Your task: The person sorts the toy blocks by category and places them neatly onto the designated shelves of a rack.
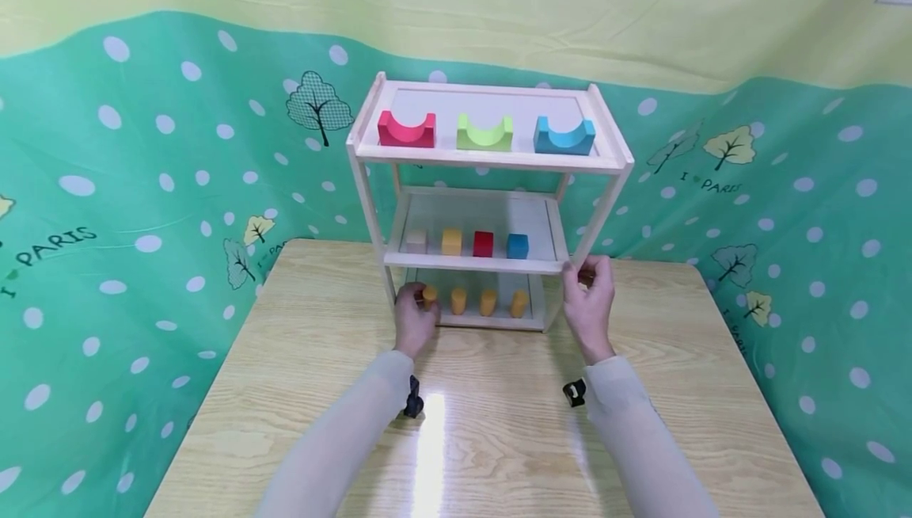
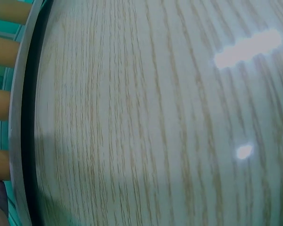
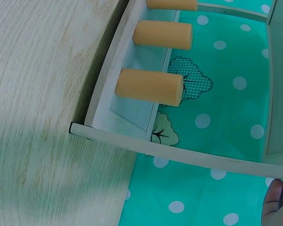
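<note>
In the head view my left hand (image 1: 416, 320) is at the lower left of a pale wooden three-tier rack (image 1: 492, 157). Its fingers and thumb close about the leftmost orange peg (image 1: 430, 294), a short cylinder standing on the bottom tier. The left wrist view catches only a bit of that hand beside the lowest peg (image 2: 0, 165). My right hand (image 1: 590, 304) grips the rack's right front post, level with the middle tier. Its curled fingers (image 3: 272, 202) show at the right wrist view's lower corner, against the post.
Red (image 1: 408, 136), green (image 1: 484, 138) and blue (image 1: 564, 140) arch blocks line the top tier. The middle tier carries white, yellow, red (image 1: 483, 245) and blue cubes. A wood-grain table (image 1: 499, 423) bears the rack, with a dotted green cloth (image 1: 178, 185) behind.
</note>
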Tool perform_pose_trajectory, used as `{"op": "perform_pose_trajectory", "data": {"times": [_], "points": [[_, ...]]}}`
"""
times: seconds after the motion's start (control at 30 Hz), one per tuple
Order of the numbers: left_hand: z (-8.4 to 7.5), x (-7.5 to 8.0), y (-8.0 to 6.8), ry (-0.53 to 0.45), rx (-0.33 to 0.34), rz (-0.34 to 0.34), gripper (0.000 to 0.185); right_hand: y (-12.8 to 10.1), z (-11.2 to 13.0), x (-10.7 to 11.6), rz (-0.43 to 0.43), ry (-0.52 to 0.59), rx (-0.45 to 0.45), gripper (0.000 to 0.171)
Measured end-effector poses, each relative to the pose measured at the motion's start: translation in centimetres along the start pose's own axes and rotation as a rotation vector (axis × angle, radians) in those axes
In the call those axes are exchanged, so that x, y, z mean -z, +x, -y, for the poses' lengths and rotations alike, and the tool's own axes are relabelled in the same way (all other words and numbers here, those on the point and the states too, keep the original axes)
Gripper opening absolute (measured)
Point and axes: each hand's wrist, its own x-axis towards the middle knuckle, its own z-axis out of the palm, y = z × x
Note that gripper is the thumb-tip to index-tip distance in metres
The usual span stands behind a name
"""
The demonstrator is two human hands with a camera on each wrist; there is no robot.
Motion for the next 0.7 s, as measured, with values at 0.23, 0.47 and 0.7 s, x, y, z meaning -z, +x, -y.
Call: {"op": "perform_pose_trajectory", "data": {"times": [0.23,0.47,0.7], "points": [[0.2,0.0,0.0,0.019,-0.027,0.000,0.036,0.0,0.0,0.0,0.003,0.004,-0.003,0.015],[0.5,0.2,-0.5,0.076,-0.058,-0.013,0.034,0.0,0.0,0.1,0.009,0.003,-0.013,0.016],[0.3,0.5,-1.6,0.088,-0.041,0.038,0.044,0.1,0.0,0.4,0.008,0.007,-0.018,0.016]]}}
